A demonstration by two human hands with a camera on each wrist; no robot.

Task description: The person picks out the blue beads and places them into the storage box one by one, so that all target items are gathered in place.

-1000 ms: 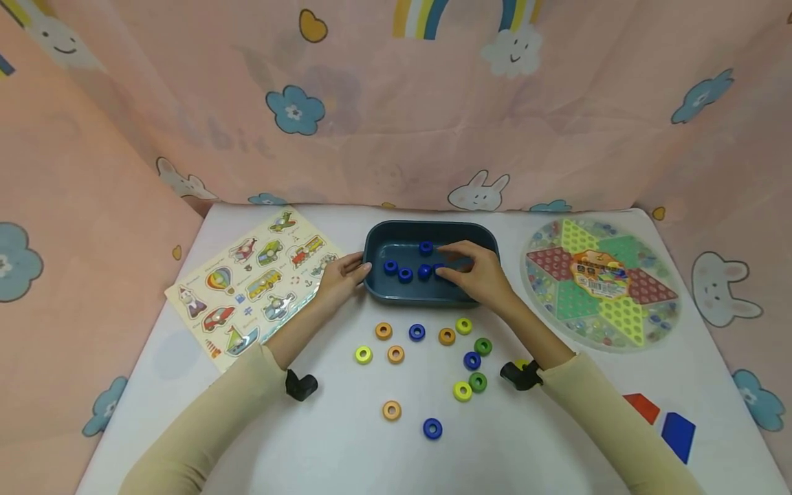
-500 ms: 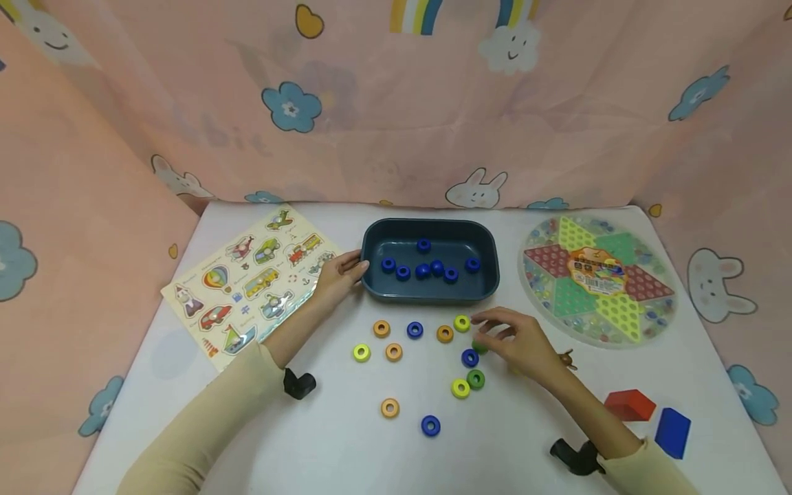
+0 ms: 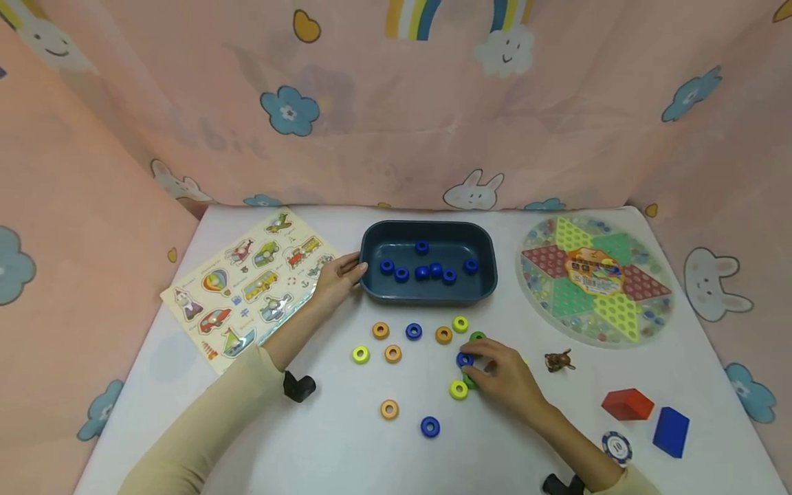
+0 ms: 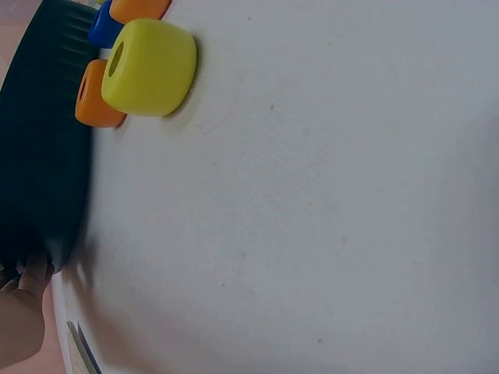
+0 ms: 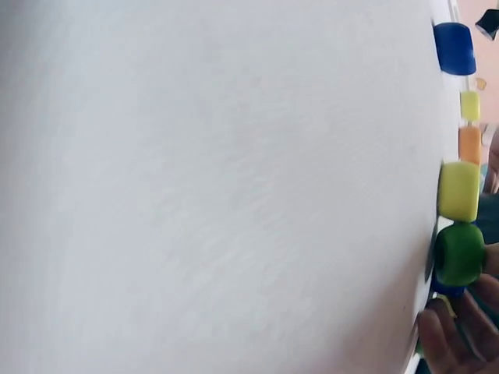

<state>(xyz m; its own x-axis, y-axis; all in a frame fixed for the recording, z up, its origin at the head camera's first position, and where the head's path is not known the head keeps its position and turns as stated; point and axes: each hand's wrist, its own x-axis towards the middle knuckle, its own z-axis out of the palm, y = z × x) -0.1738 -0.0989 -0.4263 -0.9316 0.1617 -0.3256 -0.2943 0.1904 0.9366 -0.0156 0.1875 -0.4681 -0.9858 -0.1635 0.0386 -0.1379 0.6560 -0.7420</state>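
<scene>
My left hand (image 3: 335, 280) holds the left end of a dark teal tray (image 3: 427, 297), thumb at the rim and fingers along the outer wall. Several blue beads (image 3: 422, 247) lie inside that tray. On the white table my right hand (image 3: 509, 378) has thumb and forefinger on either side of a blue ring-shaped bead (image 3: 465, 359), pinching it. Green beads lie right beside it; one green bead (image 5: 460, 254) partly hides the blue one in the right wrist view. A yellow bead (image 3: 458, 390) sits just in front of the hand.
Orange beads (image 3: 389, 410), yellow beads (image 3: 360, 355) and blue beads (image 3: 430, 427) are scattered before the tray. A picture puzzle board (image 3: 254, 285) lies left, a round star game board (image 3: 597, 278) right. Nearer right are a small brown figurine (image 3: 559, 361), red block (image 3: 628, 404), blue block (image 3: 671, 432) and chip (image 3: 617, 447).
My right hand has left the tray, where another blue bead now lies, and come down toward me to the blue bead among the green ones. The left hand stays at the tray.
</scene>
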